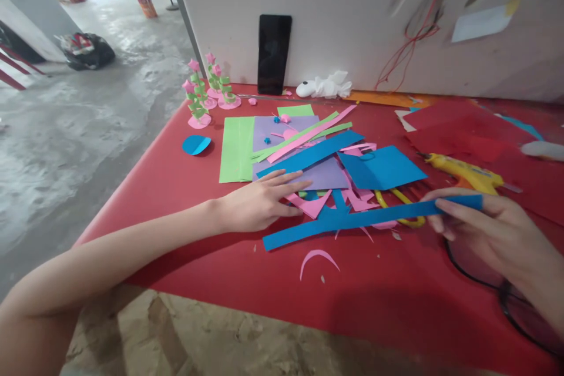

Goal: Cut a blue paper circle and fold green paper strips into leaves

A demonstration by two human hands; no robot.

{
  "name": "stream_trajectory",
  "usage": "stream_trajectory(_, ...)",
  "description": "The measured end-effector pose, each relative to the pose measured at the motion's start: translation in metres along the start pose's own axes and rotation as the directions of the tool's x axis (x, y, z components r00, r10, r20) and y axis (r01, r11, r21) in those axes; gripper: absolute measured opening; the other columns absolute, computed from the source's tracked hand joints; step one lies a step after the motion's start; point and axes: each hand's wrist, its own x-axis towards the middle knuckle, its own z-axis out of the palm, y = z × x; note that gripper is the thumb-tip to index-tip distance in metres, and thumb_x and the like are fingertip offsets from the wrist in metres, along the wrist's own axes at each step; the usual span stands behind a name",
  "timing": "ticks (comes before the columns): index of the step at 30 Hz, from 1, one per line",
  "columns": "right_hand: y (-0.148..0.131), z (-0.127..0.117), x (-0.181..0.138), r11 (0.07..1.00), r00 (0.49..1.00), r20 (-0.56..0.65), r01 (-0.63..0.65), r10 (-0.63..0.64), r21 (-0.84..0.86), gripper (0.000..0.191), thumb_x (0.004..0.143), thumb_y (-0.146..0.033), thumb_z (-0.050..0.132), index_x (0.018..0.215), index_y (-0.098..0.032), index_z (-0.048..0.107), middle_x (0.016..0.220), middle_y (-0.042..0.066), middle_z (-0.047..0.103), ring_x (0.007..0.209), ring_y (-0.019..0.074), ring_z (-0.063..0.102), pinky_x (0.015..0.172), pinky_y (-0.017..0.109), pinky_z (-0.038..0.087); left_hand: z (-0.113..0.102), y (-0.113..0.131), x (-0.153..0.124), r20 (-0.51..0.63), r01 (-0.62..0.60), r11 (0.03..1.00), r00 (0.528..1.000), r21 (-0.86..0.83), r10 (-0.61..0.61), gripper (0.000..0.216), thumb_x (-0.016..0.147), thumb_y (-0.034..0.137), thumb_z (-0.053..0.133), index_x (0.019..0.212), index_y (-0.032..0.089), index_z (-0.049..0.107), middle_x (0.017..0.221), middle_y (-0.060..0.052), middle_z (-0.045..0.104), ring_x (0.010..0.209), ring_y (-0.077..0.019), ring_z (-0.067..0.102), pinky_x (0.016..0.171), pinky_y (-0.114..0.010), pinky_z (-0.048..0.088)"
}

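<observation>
Pinching blue strip (352,218) end betw. right hand (489,229) fingers (458,211).

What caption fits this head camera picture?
Right hand pinches a long blue paper strip; left hand rests flat on purple paper.

No text, label, brand or number can be read. The dark phone (274,53) in the upper middle of the frame shows a blank screen, and the white note (480,23) at the upper right is too blurred.
</observation>
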Motion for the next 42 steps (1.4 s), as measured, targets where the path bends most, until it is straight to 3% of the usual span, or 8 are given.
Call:
stream_trajectory(4, -0.021, 0.009, 0.019, 0.999, 1.000, -0.022, 0.011, -0.012, -0.043, 0.046, 0.044, -0.055, 0.078, 0.067, -0.020, 0.060, 0.042, -0.001, 0.048, 0.040, 0.0110, 0.041, 0.036, 0.025, 0.027, -0.019, -0.013, -0.019, -0.040, 0.184, 0.978, 0.981, -0.094, -0.188, 0.043, 0.073, -0.002, 0.038, 0.079, 0.022, 0.073, 0.111, 0.000, 0.072, 0.109, -0.0138, 0.065, 0.104, -0.032, 0.049)
stream_trajectory(9, -0.031, 0.012, 0.051, 0.968, 0.993, -0.085, 0.053, -0.076, -0.245, 0.041, 0.058, -0.056, 0.065, 0.067, -0.018, 0.054, 0.053, 0.000, 0.048, 0.046, 0.0088, 0.039, 0.044, 0.026, 0.030, -0.042, -0.056, -0.043, -0.045, 0.471, 0.882, 0.881, 0.005, -0.470, 0.033, 0.088, 0.024, 0.043, 0.108, 0.012, 0.066, 0.108, -0.012, 0.070, 0.100, -0.0240, 0.066, 0.086, -0.040, 0.055)
stream_trajectory(13, -0.036, 0.023, 0.063, 0.816, 0.903, -0.256, 0.154, -0.346, -0.558, 0.039, 0.068, -0.040, 0.064, 0.098, -0.015, 0.058, 0.086, 0.011, 0.057, 0.083, 0.0235, 0.055, 0.075, 0.044, 0.045, -0.044, -0.073, -0.051, 0.113, 0.506, 0.861, 0.854, 0.052, -0.508, 0.045, 0.082, 0.038, 0.058, 0.121, 0.018, 0.060, 0.128, -0.009, 0.062, 0.113, -0.0243, 0.061, 0.095, -0.037, 0.051)
stream_trajectory(17, -0.038, 0.059, 0.054, 0.543, 0.842, 0.078, 0.412, -0.534, -0.732, 0.044, 0.080, -0.031, 0.054, 0.120, -0.012, 0.057, 0.120, 0.018, 0.053, 0.112, 0.0321, 0.053, 0.096, 0.053, 0.041, -0.039, -0.070, -0.048, 0.162, 0.491, 0.868, 0.853, 0.076, -0.496, 0.044, 0.085, 0.040, 0.053, 0.125, 0.021, 0.058, 0.135, -0.007, 0.057, 0.121, -0.0221, 0.056, 0.102, -0.033, 0.046)
stream_trajectory(23, -0.011, 0.103, 0.054, 0.279, 0.693, 0.573, 0.710, -0.437, -0.646, 0.049, 0.089, -0.033, 0.045, 0.136, -0.018, 0.048, 0.151, 0.013, 0.035, 0.141, 0.0313, 0.031, 0.113, 0.054, 0.029, -0.036, -0.067, -0.046, 0.146, 0.438, 0.893, 0.881, 0.107, -0.450, 0.043, 0.086, 0.042, 0.053, 0.123, 0.020, 0.059, 0.133, -0.009, 0.057, 0.118, -0.0249, 0.058, 0.098, -0.037, 0.050)
stream_trajectory(33, 0.009, 0.105, 0.058, 0.235, 0.712, 0.669, 0.702, -0.213, -0.672, 0.071, 0.086, -0.070, 0.025, 0.148, -0.036, 0.026, 0.160, 0.010, 0.012, 0.144, 0.0427, 0.015, 0.104, 0.075, 0.021, 0.003, -0.019, -0.015, 0.014, 0.258, 0.956, 0.965, 0.139, -0.263, 0.046, 0.098, 0.034, 0.033, 0.138, 0.014, 0.042, 0.149, -0.012, 0.042, 0.139, -0.0260, 0.039, 0.115, -0.047, 0.035)
stream_trajectory(38, 0.006, 0.101, 0.056, 0.234, 0.690, 0.680, 0.724, -0.250, -0.649, 0.061, 0.088, -0.065, 0.032, 0.143, -0.039, 0.036, 0.160, 0.007, 0.015, 0.144, 0.0412, 0.020, 0.106, 0.071, 0.025, 0.020, -0.015, -0.012, 0.046, 0.242, 0.957, 0.967, 0.159, -0.252, 0.050, 0.099, 0.039, 0.027, 0.137, 0.010, 0.043, 0.148, -0.016, 0.041, 0.138, -0.0290, 0.040, 0.115, -0.051, 0.034)
stream_trajectory(42, 0.007, 0.093, 0.062, 0.229, 0.688, 0.637, 0.721, -0.348, -0.654, 0.047, 0.097, -0.036, 0.030, 0.141, -0.027, 0.043, 0.158, 0.009, 0.023, 0.144, 0.0304, 0.026, 0.113, 0.055, 0.032, 0.021, -0.018, -0.015, 0.037, 0.243, 0.957, 0.967, 0.157, -0.251, 0.048, 0.099, 0.036, 0.027, 0.137, 0.011, 0.043, 0.149, -0.015, 0.041, 0.138, -0.0277, 0.040, 0.116, -0.050, 0.034)
